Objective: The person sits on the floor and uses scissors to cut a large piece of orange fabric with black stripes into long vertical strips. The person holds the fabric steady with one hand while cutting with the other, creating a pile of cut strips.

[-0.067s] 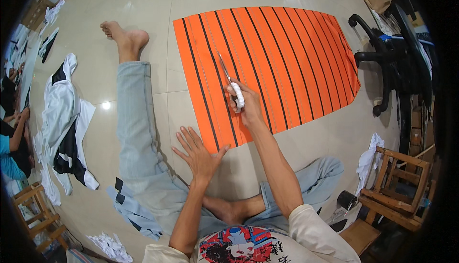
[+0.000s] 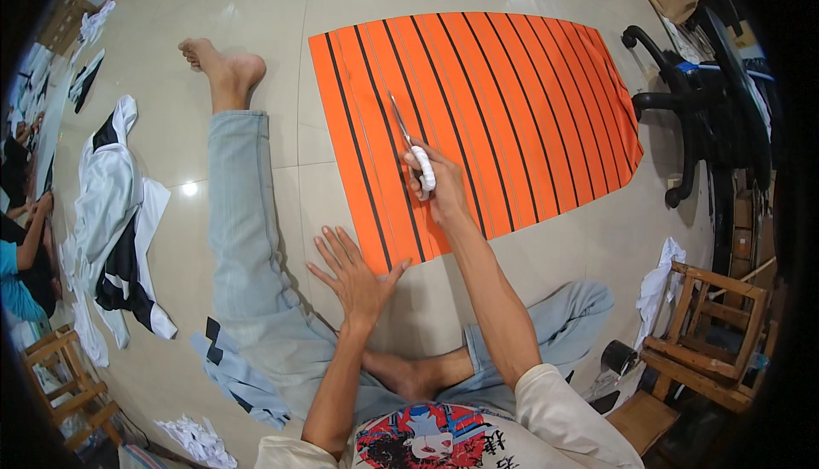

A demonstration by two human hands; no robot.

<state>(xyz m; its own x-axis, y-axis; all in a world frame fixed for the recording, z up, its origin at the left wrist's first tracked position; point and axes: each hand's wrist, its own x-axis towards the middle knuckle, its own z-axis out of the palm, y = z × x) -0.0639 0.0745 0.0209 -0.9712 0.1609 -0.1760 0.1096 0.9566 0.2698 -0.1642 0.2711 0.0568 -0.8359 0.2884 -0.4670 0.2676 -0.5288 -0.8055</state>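
A large orange fabric (image 2: 503, 111) with black and thin grey stripes lies spread on the tiled floor in front of me. My right hand (image 2: 441, 183) grips scissors (image 2: 424, 170) with white-wrapped handles over the fabric's left half. Their blades point away from me, and the tips rest on or just above the cloth; which, I cannot tell. My left hand (image 2: 357, 281) is spread flat at the near left corner of the fabric, fingers apart on the floor and thumb at the cloth's edge. It holds nothing.
White and black garments (image 2: 119, 222) lie in a heap on the left. A black chair base (image 2: 674, 107) stands close to the fabric's right end. Wooden stools (image 2: 708, 324) are at the lower right, others at lower left. Another person's arm (image 2: 32, 234) shows at the far left.
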